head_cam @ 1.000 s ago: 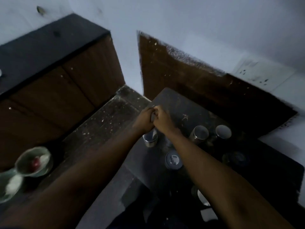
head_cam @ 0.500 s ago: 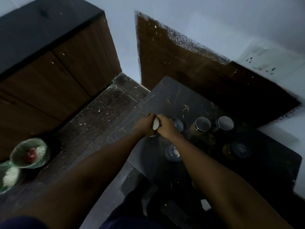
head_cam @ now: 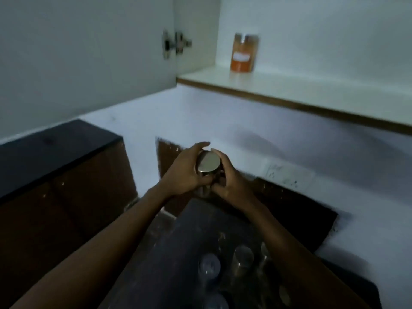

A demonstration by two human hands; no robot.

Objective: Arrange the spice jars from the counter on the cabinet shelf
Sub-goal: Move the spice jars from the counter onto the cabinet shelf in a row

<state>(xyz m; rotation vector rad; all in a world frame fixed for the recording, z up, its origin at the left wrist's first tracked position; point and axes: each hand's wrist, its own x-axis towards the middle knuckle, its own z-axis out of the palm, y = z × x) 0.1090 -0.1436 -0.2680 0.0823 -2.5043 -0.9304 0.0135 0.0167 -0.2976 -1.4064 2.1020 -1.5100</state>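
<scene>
Jar [head_cam: 208,167], seemingly steel-lidded, clasped between left hand [head_cam: 185,172] and right hand [head_cam: 229,181].

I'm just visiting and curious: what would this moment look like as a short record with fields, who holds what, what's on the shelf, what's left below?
held item: steel-lidded jar, lifted above the counter
left hand: wrapped around the jar's left side
right hand: wrapped around the jar's right side
cabinet shelf: one orange spice jar standing upright near its left end
cabinet door: open, hinge visible
counter: several more jars remain, dim and blurred
lighting: dark, details hard to read
</scene>
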